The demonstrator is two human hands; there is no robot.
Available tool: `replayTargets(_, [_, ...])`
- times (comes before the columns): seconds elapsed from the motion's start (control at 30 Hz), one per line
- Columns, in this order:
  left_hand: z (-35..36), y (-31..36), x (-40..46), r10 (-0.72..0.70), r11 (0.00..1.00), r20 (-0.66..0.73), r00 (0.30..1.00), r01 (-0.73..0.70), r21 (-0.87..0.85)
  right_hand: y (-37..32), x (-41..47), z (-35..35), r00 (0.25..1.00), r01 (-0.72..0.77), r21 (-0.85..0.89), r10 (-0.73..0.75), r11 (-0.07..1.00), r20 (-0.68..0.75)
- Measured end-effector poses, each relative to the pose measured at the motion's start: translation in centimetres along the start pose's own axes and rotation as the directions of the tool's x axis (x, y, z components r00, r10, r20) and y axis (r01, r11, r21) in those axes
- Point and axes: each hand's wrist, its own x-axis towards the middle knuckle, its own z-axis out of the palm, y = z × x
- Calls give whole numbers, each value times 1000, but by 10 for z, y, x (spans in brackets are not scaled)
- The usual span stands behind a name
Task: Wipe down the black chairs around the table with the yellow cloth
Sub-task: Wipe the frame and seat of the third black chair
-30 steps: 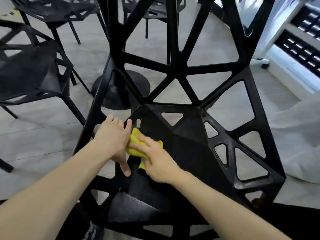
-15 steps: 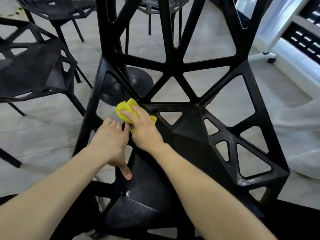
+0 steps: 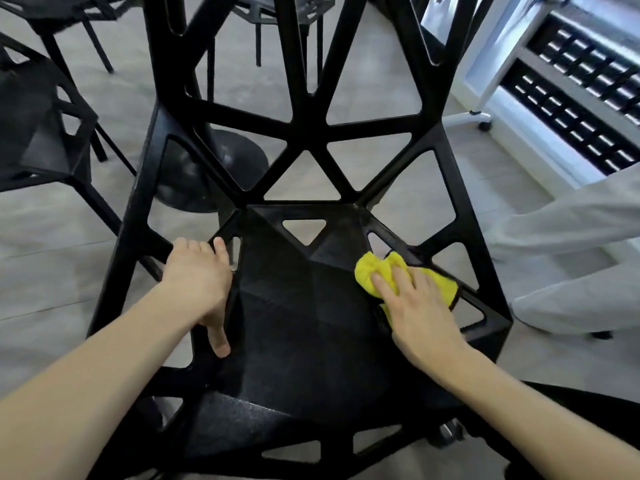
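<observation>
yellow cloth [image 3: 403, 277] lies under right hand [image 3: 419, 315] fingers [image 3: 382, 285].

yellow cloth [image 3: 420, 279] partly under right hand [image 3: 420, 317]

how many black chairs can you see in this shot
4: the near chair being wiped, one at the left edge, one top left, and one behind the near chair's backrest, top centre. Others may be hidden.

Soft, even daylight from the upper right — faint sheen on black surfaces, wide-angle bending and blur toward the edges.
</observation>
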Motion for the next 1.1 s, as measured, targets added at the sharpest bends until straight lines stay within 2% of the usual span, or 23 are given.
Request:
replayTargets(0.07, [1,-1,-1,3,1000,-17,1000,-3,-2,2,-5,5,1000,-20,64,21,998,-5])
replayTargets(0.17, [-1,0,-5,3,1000,-11,1000,-3,-4,-9,67,18,1000,-12,166,15,986,-15])
replayTargets(0.23, [-3,1,-5,-11,1000,-2,1000,11,-19,-19,122,15,999,-41,202,37,978,23])
replayTargets(0.3, [-5,2,-8,-24,999,6,1000,25,-35,-18,138,6,996,-37,177,22,984,87])
replayTargets(0.37, [-6,2,-9,-28,998,5,1000,29,-50,5,113,3,995,32,116,-43,993,95])
replayTargets(0.47, [-7,4,-11,-40,997,1,999,40,-71,50,44,-4,992,123,128,-122,984,-15])
replayTargets(0.53, [-7,5,-12,-54,994,-5,999,53,-91,50,13,-8,997,19,227,-2,974,-75])
replayTargets(0.6, [-6,6,-15,-60,991,-22,998,57,-118,8,-13,-13,985,-119,384,156,916,-67])
replayTargets(0.63, [-5,6,-19,-61,991,-46,997,54,-121,-23,-29,-17,986,-121,426,157,897,-50])
replayTargets(0.7, [1,3,-25,-50,991,-134,990,33,-129,-85,-64,-35,996,82,502,-58,861,-64])
replayTargets(0.77, [13,-3,-30,-20,990,-262,965,-18,-143,-119,-78,-54,941,326,590,-311,739,-131])
replayTargets(0.8, [21,-5,-33,-5,988,-321,947,-45,-150,-122,-75,-57,901,421,590,-396,690,-179])
replayTargets(0.87, [41,-7,-42,7,985,-429,903,-79,-151,-106,-53,-46,857,508,491,-468,707,-213])
replayTargets(0.9, [52,-7,-48,4,986,-489,872,-86,-144,-90,-34,-34,883,468,459,-420,756,-208])
replayTargets(0.93, [64,-7,-55,-6,985,-547,837,-89,-146,-69,-11,-19,934,356,466,-303,810,-187])
replayTargets(0.97, [77,-6,-63,-19,983,-597,802,-96,-160,-46,13,-7,981,187,497,-134,848,-140])
replayTargets(1.0, [91,-5,-70,-32,976,-638,770,-113,-184,-25,33,1,996,2,523,45,853,-78])
replayTargets(1.03, [105,-4,-77,-46,968,-674,737,-134,-212,-10,48,7,979,-155,557,203,816,-26])
replayTargets(1.07, [119,-3,-81,-57,962,-711,701,-151,-226,-8,58,11,955,-238,599,297,764,1])
replayTargets(1.1, [132,-2,-83,-59,964,-745,665,-157,-216,-20,62,11,944,-262,630,330,731,11])
